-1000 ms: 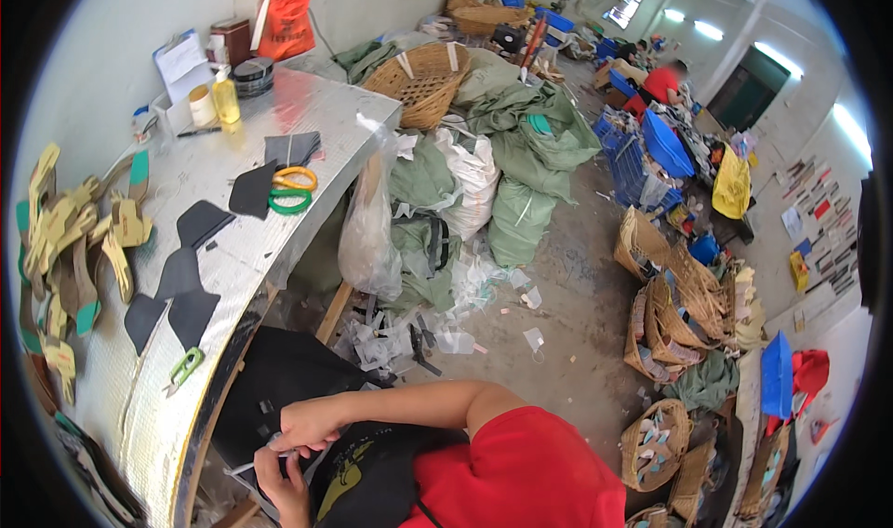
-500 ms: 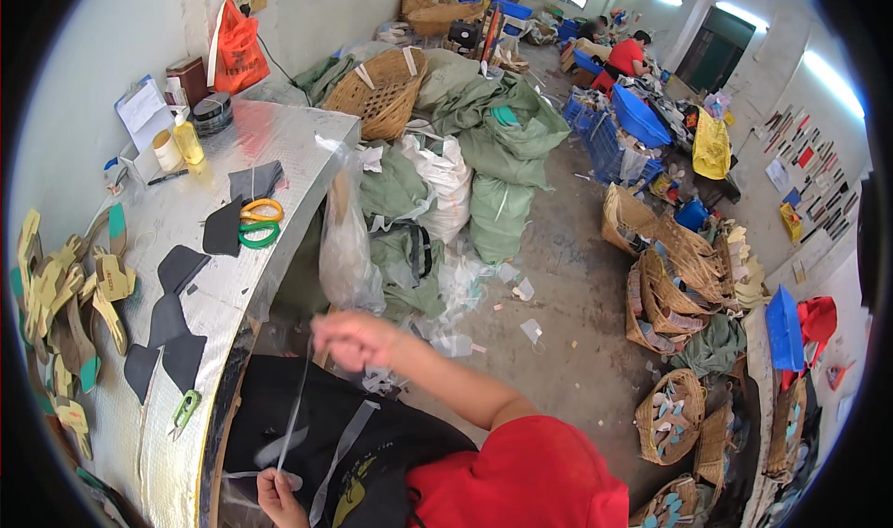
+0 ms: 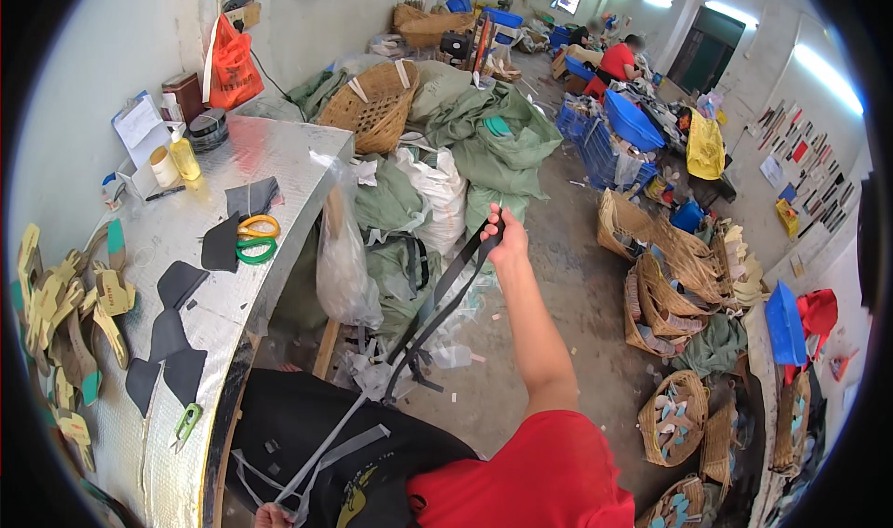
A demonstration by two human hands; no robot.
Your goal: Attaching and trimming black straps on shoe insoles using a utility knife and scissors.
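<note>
My right hand (image 3: 506, 237) is raised at the end of an outstretched arm, fingers closed on a long black strap (image 3: 433, 307). The strap hangs in doubled lengths down toward my lap. Low at the lower edge, my left hand (image 3: 273, 516) is partly cut off by the frame, its fingers closed on a pale grey strip (image 3: 321, 446). This strip runs taut up to the lower end of the black strap, where crumpled clear plastic (image 3: 374, 379) sits; how they join is unclear. A black apron (image 3: 326, 416) covers my lap.
On the silver-covered table (image 3: 302, 160) at left lie dark fabric pieces (image 3: 169, 333), orange-and-green-handled scissors (image 3: 258, 239), green snips (image 3: 187, 427) and a pile of insoles (image 3: 70, 314). Green sacks (image 3: 498, 147) stand ahead; wicker baskets (image 3: 672, 416) line the right. A person in red (image 3: 618, 61) sits far back.
My right hand has swung up and away from my lap, and black strap now stretches from it. My left hand has dropped lower, still pinching the pale strip.
</note>
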